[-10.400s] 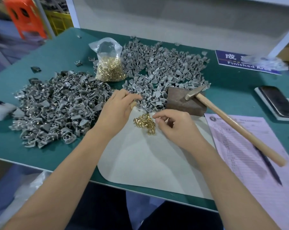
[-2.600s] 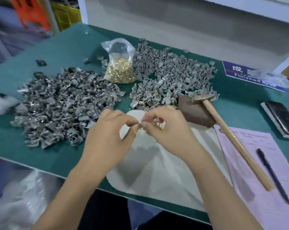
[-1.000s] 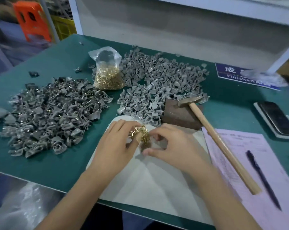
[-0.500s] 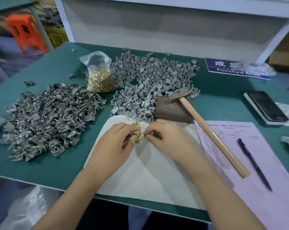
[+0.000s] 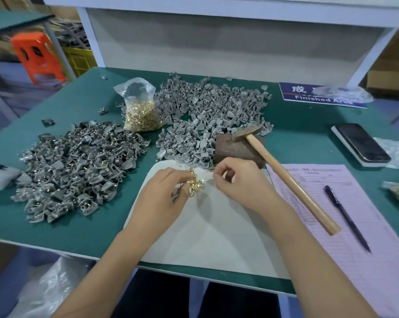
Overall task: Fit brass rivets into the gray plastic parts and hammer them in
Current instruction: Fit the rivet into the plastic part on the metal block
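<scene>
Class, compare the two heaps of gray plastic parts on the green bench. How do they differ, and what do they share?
The left heap looks darker, with brass glints among its parts; the far heap is paler, plain gray. The left heap lies left of the white mat; the far heap lies behind it, beside the bag of rivets and brown block. Both are loose, and neither hand touches them.

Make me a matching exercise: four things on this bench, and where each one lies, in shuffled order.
Things:
1. hammer
2. pen
3. bag of rivets
4. phone

Places:
A. on the pink form
B. far right of the bench, screen up
C. head resting on the brown block
D. between the two gray piles

Pairs: 1-C, 2-A, 3-D, 4-B
</scene>
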`<state>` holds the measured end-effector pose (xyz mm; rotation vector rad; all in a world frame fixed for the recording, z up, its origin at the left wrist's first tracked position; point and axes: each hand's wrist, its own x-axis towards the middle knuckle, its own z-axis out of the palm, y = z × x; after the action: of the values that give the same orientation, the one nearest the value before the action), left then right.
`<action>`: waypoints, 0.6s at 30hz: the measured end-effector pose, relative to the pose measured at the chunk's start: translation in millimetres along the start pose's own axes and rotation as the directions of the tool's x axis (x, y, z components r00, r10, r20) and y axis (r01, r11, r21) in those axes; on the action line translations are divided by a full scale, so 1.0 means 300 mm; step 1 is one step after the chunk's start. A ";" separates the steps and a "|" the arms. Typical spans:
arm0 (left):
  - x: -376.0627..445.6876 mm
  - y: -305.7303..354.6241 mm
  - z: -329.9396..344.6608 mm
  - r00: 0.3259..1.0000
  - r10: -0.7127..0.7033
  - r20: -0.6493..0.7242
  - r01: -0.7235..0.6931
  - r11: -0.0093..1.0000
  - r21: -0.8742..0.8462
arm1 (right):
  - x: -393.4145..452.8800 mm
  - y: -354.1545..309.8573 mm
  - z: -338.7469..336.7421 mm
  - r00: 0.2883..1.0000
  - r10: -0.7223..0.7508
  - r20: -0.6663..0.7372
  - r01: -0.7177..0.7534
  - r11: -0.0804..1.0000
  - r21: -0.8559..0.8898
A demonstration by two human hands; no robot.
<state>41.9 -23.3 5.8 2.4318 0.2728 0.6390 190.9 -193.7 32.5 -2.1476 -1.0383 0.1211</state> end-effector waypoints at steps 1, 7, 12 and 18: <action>0.008 0.004 0.003 1.000 -0.015 -0.015 0.015 1.000 -0.015 | 0.000 0.004 -0.013 0.997 0.009 -0.072 -0.004 0.997 0.075; 0.119 0.066 0.033 0.995 -0.073 0.068 0.070 0.997 0.039 | 0.003 0.032 -0.054 0.956 0.070 -0.285 0.009 0.964 0.266; 0.219 0.103 0.074 0.993 0.027 0.117 -0.054 0.969 0.241 | 0.016 0.046 -0.013 0.971 -0.041 -0.236 0.084 0.981 0.173; 0.265 0.079 0.100 0.986 -0.017 0.168 -0.044 0.934 0.356 | 0.024 0.066 0.003 0.956 -0.048 -0.290 0.091 0.986 0.137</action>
<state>126.6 -30.7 29.3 2.8216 0.3269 0.4116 208.1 -195.9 20.6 -1.9226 -0.9038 -0.1390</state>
